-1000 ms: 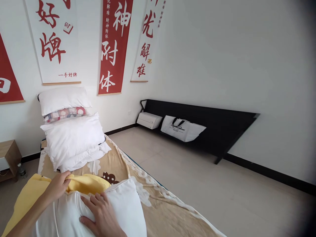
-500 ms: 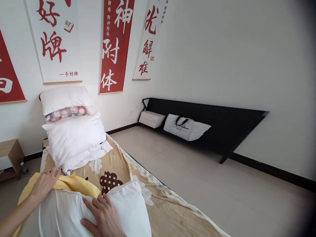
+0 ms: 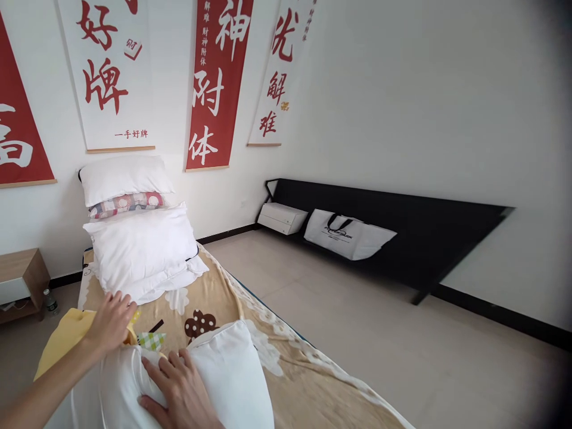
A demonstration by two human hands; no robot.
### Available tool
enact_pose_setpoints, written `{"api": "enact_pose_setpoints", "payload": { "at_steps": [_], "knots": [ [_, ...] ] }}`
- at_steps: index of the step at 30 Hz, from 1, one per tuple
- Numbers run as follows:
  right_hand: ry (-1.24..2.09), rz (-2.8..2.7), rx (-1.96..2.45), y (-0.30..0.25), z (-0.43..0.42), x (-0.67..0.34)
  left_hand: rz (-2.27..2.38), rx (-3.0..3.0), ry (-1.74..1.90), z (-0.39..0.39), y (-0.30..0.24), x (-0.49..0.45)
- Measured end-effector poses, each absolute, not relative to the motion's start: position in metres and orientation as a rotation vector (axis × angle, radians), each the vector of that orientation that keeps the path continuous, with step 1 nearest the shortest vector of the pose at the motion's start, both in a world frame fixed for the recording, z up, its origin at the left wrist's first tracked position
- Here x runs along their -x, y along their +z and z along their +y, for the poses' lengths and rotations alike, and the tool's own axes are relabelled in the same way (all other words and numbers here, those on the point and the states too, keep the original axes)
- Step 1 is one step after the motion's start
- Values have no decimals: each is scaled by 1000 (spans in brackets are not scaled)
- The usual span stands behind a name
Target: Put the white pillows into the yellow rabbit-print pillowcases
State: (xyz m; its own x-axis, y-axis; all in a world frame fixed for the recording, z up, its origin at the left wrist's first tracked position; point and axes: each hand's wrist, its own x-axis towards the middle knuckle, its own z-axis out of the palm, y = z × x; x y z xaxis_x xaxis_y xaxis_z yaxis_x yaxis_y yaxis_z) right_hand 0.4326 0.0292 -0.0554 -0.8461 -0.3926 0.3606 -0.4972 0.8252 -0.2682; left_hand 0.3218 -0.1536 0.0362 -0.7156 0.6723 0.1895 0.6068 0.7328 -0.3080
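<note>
A white pillow (image 3: 236, 369) lies at the near end of the bed, its front running out of view. My right hand (image 3: 181, 384) grips its upper side, fingers bent over the fabric and thumb set apart. Yellow cloth (image 3: 67, 336) runs along the pillow's far left side. My left hand (image 3: 114, 319) is closed on a bunched part of this cloth, at the pillow's far edge. Part of the cloth is hidden behind that hand and forearm.
Stacked pillows (image 3: 140, 244) stand at the bed's far end. A patterned blanket (image 3: 295, 375) covers the bed. Left are a nightstand (image 3: 38, 271) and a bottle (image 3: 50, 302). A black cot (image 3: 402, 238) leans by the wall, with a bag (image 3: 348, 235) and a white box (image 3: 281, 218).
My left hand has moved right along the pillow's far edge, drawing the yellow cloth with it and uncovering a green-checked patch of blanket. My right hand stays on the pillow. The view has turned slightly left.
</note>
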Motion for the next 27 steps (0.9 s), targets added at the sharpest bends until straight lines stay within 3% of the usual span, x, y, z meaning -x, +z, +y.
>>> {"api": "enact_pose_setpoints", "payload": {
  "at_steps": [5, 12, 22, 27],
  "knots": [
    [498, -2683, -725, -65, 11, -430, -2879, 1122, 84, -110, 33, -340],
    [505, -2751, -409, -65, 6, -411, -2905, 1044, 212, -119, 26, -354],
    [428, -2831, -58, -79, 21, -380, -2779, 487, 24, -154, -73, -358],
    [344, -2738, 22, -98, 28, -383, -2759, 388, -1, -175, -82, -354]
  ]
}}
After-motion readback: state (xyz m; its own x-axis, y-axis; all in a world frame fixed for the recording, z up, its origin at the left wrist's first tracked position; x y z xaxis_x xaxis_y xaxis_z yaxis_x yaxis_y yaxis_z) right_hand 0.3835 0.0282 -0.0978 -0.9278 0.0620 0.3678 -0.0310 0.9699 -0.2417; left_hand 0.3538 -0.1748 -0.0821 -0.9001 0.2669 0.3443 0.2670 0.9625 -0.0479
